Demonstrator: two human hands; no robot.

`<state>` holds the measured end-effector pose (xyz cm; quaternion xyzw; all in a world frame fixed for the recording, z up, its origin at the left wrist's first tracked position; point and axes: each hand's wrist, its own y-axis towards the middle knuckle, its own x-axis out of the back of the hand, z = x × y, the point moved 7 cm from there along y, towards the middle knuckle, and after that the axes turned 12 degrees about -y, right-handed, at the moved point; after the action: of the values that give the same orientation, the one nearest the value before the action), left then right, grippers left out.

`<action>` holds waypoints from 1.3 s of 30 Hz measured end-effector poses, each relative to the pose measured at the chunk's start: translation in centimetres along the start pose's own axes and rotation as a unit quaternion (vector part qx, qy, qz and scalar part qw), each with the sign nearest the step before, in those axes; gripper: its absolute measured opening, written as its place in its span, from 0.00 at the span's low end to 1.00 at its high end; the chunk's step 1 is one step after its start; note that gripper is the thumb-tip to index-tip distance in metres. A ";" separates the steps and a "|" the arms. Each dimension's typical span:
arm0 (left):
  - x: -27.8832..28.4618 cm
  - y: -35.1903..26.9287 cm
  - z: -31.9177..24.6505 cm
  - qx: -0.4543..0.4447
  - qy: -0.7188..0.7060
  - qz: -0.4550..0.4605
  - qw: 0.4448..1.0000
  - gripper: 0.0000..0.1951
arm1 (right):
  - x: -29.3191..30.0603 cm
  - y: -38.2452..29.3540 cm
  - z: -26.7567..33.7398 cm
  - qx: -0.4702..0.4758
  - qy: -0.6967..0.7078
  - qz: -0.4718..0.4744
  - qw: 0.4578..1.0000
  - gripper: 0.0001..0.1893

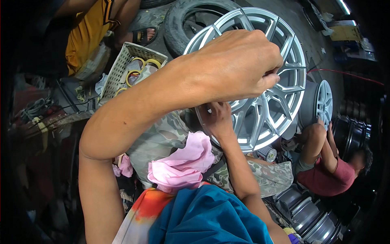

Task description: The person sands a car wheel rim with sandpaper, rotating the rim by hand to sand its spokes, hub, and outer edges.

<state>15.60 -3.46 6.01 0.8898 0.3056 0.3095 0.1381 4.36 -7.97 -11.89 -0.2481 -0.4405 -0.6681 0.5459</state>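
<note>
A silver multi-spoke alloy wheel (258, 122) stands tilted before my lap. Above its face, my left hand (240, 65) is curled into a fist with the back of the hand upward; whether it holds anything is hidden. Lower down, my right hand (218, 119) grips the wheel's rim edge on the near left side. A crumpled pink cloth (182, 161) lies across my lap, on camouflage trousers (271, 178). My left forearm hides part of the wheel.
A plastic basket (113, 70) holds yellow-edged tape rolls (153, 62). Behind the wheel lies a tyre (174, 33). At right, a person (326, 180) holds another wheel (325, 97). More rims (307, 213), a can (269, 155), a red hose (344, 72) and a person in yellow shorts (86, 33) surround me.
</note>
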 end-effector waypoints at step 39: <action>-10.7 -10.9 -6.3 0.062 0.041 0.434 0.898 0.05 | 9.0 3.8 -10.8 0.131 -0.164 -0.048 0.977 0.25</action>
<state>-0.08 -1.34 1.15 0.9275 -0.0866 0.3552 -0.0775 7.08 -21.87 -8.62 -0.2592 -0.6187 -0.5803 0.4618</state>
